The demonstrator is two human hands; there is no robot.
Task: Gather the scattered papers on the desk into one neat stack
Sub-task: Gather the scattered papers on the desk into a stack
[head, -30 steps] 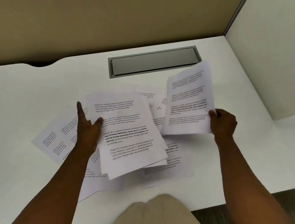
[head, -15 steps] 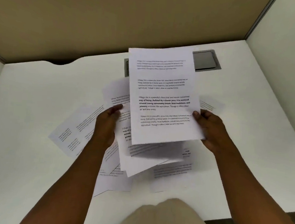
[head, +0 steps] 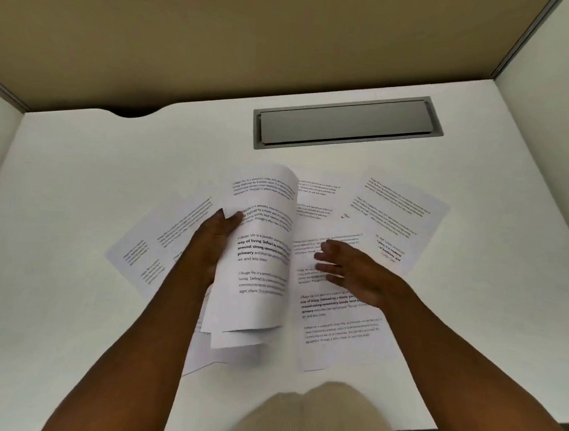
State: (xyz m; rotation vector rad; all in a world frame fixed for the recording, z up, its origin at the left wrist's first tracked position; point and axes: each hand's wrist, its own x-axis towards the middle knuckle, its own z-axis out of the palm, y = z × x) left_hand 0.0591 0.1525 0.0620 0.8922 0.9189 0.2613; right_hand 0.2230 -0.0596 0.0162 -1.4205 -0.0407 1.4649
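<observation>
My left hand grips a bundle of printed sheets by its left edge, lifted off the white desk and curling over to the right. My right hand hovers flat with fingers spread over a loose sheet lying on the desk and holds nothing. More printed sheets lie flat: one at the far right, one at the left, one behind the bundle, and a few partly hidden under the bundle near the front.
A grey metal cable hatch is set into the desk behind the papers. Beige partition walls close the back and both sides. My lap in beige cloth is at the desk's front edge.
My right hand let go of the sheet it carried, which now lies in the left hand's bundle. The right hand has dropped, fingers spread, over a sheet on the desk. The bundle curls rightward.
</observation>
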